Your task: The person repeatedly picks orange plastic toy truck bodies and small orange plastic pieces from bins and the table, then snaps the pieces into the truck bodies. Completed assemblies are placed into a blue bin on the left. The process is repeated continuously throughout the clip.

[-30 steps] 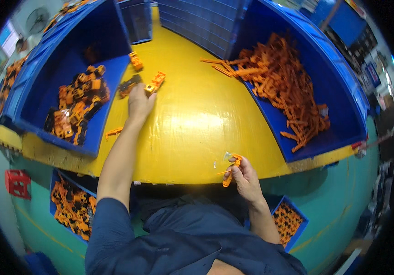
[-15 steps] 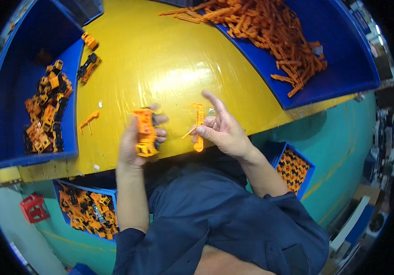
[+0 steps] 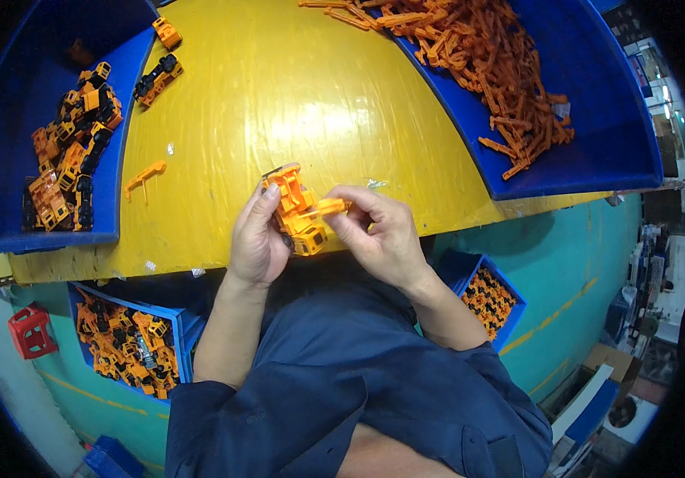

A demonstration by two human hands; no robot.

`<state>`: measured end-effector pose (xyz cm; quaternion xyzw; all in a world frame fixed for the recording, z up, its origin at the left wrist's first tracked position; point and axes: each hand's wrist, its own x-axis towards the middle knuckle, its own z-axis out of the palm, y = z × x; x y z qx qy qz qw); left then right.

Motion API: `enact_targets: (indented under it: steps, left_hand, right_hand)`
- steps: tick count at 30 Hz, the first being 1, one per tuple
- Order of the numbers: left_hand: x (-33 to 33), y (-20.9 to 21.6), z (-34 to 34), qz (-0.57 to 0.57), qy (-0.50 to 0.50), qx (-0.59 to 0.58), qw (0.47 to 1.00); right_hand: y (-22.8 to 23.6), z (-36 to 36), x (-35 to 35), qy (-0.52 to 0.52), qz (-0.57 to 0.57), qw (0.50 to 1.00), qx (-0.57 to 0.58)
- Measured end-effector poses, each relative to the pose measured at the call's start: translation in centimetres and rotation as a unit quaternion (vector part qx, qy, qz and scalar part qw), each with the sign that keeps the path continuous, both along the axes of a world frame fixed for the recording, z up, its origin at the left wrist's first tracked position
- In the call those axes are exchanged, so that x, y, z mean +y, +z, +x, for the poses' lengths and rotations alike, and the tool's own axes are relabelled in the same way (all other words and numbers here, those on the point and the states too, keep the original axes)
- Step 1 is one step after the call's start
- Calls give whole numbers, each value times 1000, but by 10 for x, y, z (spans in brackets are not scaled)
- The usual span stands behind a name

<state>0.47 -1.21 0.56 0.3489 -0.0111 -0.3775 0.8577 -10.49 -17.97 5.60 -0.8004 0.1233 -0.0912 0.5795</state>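
Note:
Held in my left hand [image 3: 255, 239] is an orange toy truck [image 3: 299, 203] with black wheels, tilted above the near edge of the yellow table. My right hand [image 3: 378, 231] pinches an orange toy crane arm [image 3: 330, 207] between thumb and fingers. The arm's end meets the truck's top near the cab; whether it is seated there I cannot tell. Part of the crane arm is hidden by my right fingers. Another orange crane arm [image 3: 146, 179] lies on the table to the left.
A blue bin [image 3: 123, 135] of toy trucks stands at left, with two truck pieces [image 3: 159, 76] beside it. At right, another blue bin [image 3: 613, 151] holds many orange crane arms. Below the table are crates [image 3: 175, 342] of toy parts and a red stool [image 3: 32, 331].
My hands have come together. The right hand brought the crane arm left onto the truck, and the truck has turned and moved right in my left hand. The whole view has shifted slightly.

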Motion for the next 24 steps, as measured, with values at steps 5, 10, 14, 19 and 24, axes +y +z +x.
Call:
enact_targets:
  steps: [5,10,14,19,24]
  left_hand:
    - [8,5,-3,-37,-14,-13,999]
    - [10,8,-9,-27,7,-3,1000]
    - [11,8,-10,-22,7,-11,1000]
    - [9,8,-11,-46,-2,-12,999]
    - [8,7,-12,-25,-7,-25,999]
  right_hand:
    - [3,18,1,0,-199,967,-157]
    - [1,14,13,18,-81,994,-67]
    - [5,16,11,35,-226,965,-130]
    - [16,21,6,107,-404,882,-219]
    - [20,20,10,122,-403,886,-193]
